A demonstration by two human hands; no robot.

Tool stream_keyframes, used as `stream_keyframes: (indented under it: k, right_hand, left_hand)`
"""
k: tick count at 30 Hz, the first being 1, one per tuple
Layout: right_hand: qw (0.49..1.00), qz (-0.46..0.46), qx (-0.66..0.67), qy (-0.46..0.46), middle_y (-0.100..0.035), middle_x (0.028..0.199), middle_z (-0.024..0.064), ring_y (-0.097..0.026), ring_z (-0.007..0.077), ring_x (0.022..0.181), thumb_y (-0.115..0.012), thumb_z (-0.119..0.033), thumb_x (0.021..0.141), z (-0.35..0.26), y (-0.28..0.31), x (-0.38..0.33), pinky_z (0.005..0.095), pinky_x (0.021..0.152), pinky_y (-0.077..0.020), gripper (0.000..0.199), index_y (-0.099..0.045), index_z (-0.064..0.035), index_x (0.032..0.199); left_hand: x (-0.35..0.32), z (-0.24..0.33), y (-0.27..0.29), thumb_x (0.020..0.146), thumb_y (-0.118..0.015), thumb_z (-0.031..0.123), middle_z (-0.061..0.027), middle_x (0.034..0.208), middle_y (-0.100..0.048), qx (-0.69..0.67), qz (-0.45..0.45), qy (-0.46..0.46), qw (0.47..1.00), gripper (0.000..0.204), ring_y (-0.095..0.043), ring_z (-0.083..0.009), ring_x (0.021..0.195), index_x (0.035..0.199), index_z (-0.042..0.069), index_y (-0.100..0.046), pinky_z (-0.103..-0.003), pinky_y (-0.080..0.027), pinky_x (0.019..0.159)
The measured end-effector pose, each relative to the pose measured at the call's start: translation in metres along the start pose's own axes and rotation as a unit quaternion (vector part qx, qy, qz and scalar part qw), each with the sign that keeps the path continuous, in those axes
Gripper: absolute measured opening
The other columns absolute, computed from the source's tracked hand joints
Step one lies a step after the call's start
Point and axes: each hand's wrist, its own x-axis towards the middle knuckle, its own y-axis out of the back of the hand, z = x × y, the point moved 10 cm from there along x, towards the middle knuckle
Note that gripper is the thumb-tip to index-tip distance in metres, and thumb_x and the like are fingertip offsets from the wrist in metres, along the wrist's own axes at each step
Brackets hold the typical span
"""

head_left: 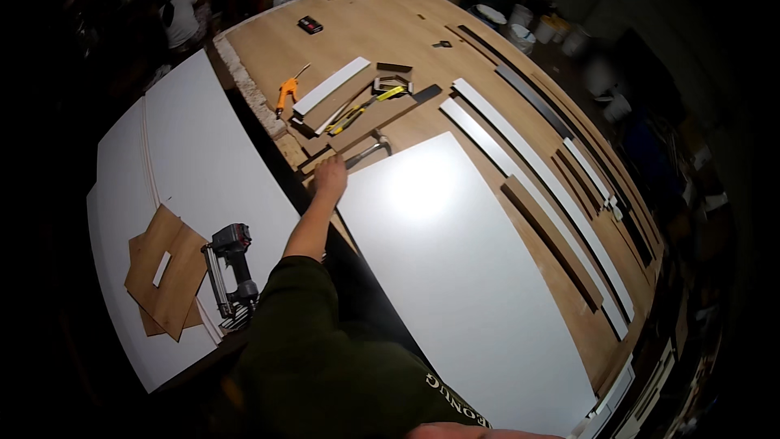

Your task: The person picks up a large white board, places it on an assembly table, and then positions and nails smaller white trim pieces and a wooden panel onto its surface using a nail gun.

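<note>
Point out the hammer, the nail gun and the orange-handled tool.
hammer point(370, 149): head view, on the metal head end.
nail gun point(230, 264): head view, on its dark body.
orange-handled tool point(285, 93): head view, on the orange handle.

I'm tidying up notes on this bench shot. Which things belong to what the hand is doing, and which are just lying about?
In hand:
- left hand, reaching out over the bench
- hammer, its handle at the hand
- large white panel beside it

Lying about:
- nail gun on the white board at left
- orange tool
- yellow-handled tool
- white strips
- wood offcuts
</note>
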Motion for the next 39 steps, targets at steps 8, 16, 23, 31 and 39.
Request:
stream_keyframes:
  k: [8,16,23,31,39]
  right_hand:
    - [0.996,0.055,0.072,0.016,-0.061,0.11,0.0108,-0.058,0.0257,0.094,-0.031,-0.044,0.098,0.0,-0.015,0.018,0.0388,0.084,-0.0477,0.051,-0.055,-0.0037,0.118]
    - [0.983,0.09,0.154,0.038,-0.059,0.116,0.0109,-0.057,0.0272,0.101,-0.029,-0.045,0.098,0.005,-0.002,0.02,0.0405,0.088,-0.0467,0.053,-0.052,-0.0038,0.123]
    - [0.919,0.183,0.329,0.116,-0.057,0.122,0.011,-0.056,0.0286,0.106,-0.027,-0.045,0.099,0.024,0.105,-0.013,0.0421,0.092,-0.0459,0.055,-0.05,-0.0039,0.127]
    - [0.847,0.217,0.451,0.178,-0.055,0.128,0.0111,-0.055,0.0302,0.113,-0.025,-0.046,0.099,0.052,0.159,-0.031,0.0439,0.097,-0.045,0.058,-0.047,-0.004,0.132]
    - [0.811,0.219,0.503,0.204,-0.062,0.11,0.0056,-0.058,0.025,0.101,-0.038,-0.037,0.094,0.098,0.126,-0.039,0.0425,0.092,-0.0475,0.038,-0.056,-0.0119,0.116]
  left_hand:
    - [-0.03,-0.008,0.065,0.081,-0.061,0.018,-0.0156,0.105,-0.057,-0.225,0.068,-0.008,0.972,0.025,-0.06,-0.0385,0.088,0.098,0.001,-0.058,-0.044,-0.051,0.075]
    - [-0.128,-0.216,0.014,0.086,-0.063,0.019,-0.0167,0.096,-0.059,-0.28,0.276,0.273,0.878,0.025,-0.057,-0.0352,0.093,0.104,0.003,-0.061,-0.043,-0.047,0.08]
    - [-0.123,-0.154,0.058,0.082,-0.066,0.016,-0.0257,0.131,-0.041,-0.135,0.181,0.195,0.955,0.057,-0.04,-0.0398,0.123,0.13,-0.003,-0.044,-0.045,-0.035,0.102]
    - [-0.147,0.13,0.005,0.087,-0.053,0.052,-0.0187,0.154,-0.016,-0.087,-0.096,-0.179,0.975,0.083,-0.012,-0.0342,0.143,0.148,0.006,-0.021,-0.053,-0.005,0.114]
    - [-0.124,0.108,-0.001,0.085,-0.06,0.045,-0.0133,0.155,-0.019,-0.082,-0.08,-0.175,0.978,0.083,-0.017,-0.0316,0.142,0.148,0.009,-0.021,-0.052,-0.01,0.114]
